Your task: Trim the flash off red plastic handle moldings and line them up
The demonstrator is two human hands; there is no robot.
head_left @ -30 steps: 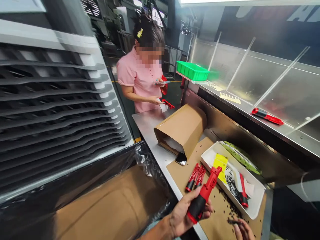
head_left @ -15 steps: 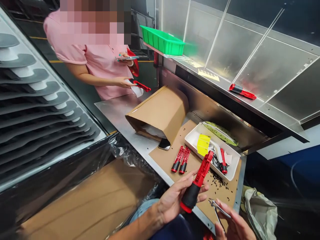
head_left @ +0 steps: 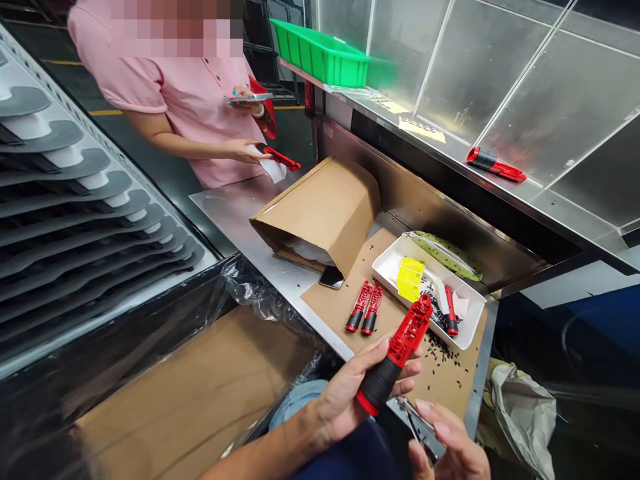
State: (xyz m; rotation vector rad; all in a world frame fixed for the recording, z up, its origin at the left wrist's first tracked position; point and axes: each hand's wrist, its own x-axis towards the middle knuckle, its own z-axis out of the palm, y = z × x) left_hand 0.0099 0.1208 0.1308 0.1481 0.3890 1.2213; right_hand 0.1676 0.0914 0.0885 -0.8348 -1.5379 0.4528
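Note:
My left hand [head_left: 353, 393] is closed round the black grip end of a red and black plastic tool handle [head_left: 395, 353], which points up and to the right over the bench edge. Just below it, my right hand [head_left: 450, 450] pinches a small metal tool that looks like tweezers [head_left: 417, 419]. Two more red and black handle pieces [head_left: 366, 316] lie side by side on the brown cardboard sheet [head_left: 345, 303]. Beyond them a white tray [head_left: 387, 267] holds a yellow tag, a red part and small black bits.
A folded cardboard sleeve [head_left: 323, 213] lies over a phone [head_left: 331, 278]. A co-worker in a pink top [head_left: 200, 93] stands at the bench's far end holding a phone and a red part. On the upper shelf sit a green bin [head_left: 320, 57] and a red handle [head_left: 495, 165]. A lined box [head_left: 200, 393] is at left.
The camera has tilted down and nearer the bench. My right hand has come up under the handle with the metal tool. My left hand keeps its hold on the handle.

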